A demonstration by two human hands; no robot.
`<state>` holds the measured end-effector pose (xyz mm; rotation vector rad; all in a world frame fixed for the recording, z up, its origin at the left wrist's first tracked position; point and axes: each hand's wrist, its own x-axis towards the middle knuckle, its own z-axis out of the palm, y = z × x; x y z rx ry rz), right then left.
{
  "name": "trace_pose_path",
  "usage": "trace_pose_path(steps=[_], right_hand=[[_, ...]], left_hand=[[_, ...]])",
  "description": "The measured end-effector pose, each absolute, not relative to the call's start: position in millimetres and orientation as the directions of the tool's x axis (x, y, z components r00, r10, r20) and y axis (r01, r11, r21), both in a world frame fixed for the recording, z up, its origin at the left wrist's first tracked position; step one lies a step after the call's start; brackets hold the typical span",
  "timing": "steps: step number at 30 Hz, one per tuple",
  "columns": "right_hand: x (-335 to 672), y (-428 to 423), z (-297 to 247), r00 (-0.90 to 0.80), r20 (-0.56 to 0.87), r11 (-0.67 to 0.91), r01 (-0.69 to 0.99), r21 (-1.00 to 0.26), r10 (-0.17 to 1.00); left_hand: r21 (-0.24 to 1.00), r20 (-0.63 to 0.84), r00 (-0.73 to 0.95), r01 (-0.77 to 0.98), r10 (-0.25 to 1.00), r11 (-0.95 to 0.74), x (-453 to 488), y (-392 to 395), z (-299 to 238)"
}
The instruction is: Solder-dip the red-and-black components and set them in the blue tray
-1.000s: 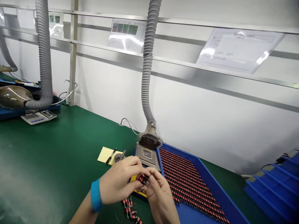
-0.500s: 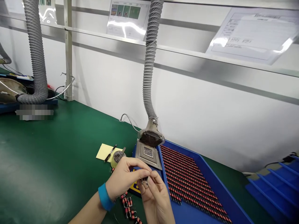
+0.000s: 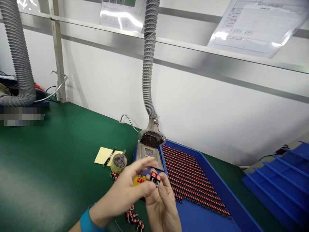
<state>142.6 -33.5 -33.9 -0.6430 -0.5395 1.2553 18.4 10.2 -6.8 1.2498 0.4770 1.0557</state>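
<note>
"Where's the part?"
"Pinched in my right hand: the small red-and-black component, above the yellow unit with a red readout."
"Your left hand?"
"Spread open, blurred, just beside it."
"The bench?"
"Green mat, a blue tray of red-and-black rows, and a ribbed grey hose against the white wall."

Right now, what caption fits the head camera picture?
Right hand pinches a small red-and-black electronic component beside a blue plastic tray.
</note>
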Motion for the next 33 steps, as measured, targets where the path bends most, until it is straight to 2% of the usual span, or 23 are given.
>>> trace_pose_path(steps=[3,7,9,13,16,20,24,29,33], right_hand=[[147.2,-29.9,-40.4,0.231,0.087,0.212,-0.598,-0.773,0.969],[159.7,-30.2,-35.6,0.303,0.209,0.333,-0.448,-0.830,0.930],[166.2,-33.0,-30.5,0.277,0.226,0.323,-0.385,-0.864,0.934],[171.2,-39.8,-22.1,0.151,0.274,0.306,-0.264,-0.915,0.950],[170.2,-41.9,-17.9,0.170,0.324,0.353,-0.181,-0.918,0.931],[171.3,-40.1,-14.2,0.270,0.282,0.348,-0.242,-0.906,0.921],[177.1,-39.8,-14.1,0.384,0.230,0.359,-0.310,-0.880,0.894],[177.5,-43.1,-18.7,0.196,0.278,0.303,-0.113,-0.946,0.940],[169.1,-41.8,-19.6,0.181,0.294,0.322,-0.155,-0.934,0.939]], left_hand=[[0.966,0.210,0.549,-0.245,0.809,-0.085,24.2,5.7,-10.9],[0.926,0.222,0.592,-0.377,0.775,0.023,23.9,4.8,-7.4],[0.903,0.216,0.645,-0.417,0.733,0.100,20.7,5.0,-4.8],[0.925,0.176,0.730,-0.351,0.660,0.143,16.3,4.5,-2.5],[0.956,0.123,0.754,-0.264,0.645,0.126,15.3,4.0,-1.7],[0.983,0.111,0.765,-0.180,0.634,0.045,13.3,3.6,1.6],[0.969,0.142,0.758,-0.238,0.637,0.068,10.9,3.9,3.4],[0.951,0.172,0.742,-0.296,0.648,0.086,11.5,4.6,2.0],[0.958,0.150,0.741,-0.273,0.654,0.090,12.7,3.9,1.5]])
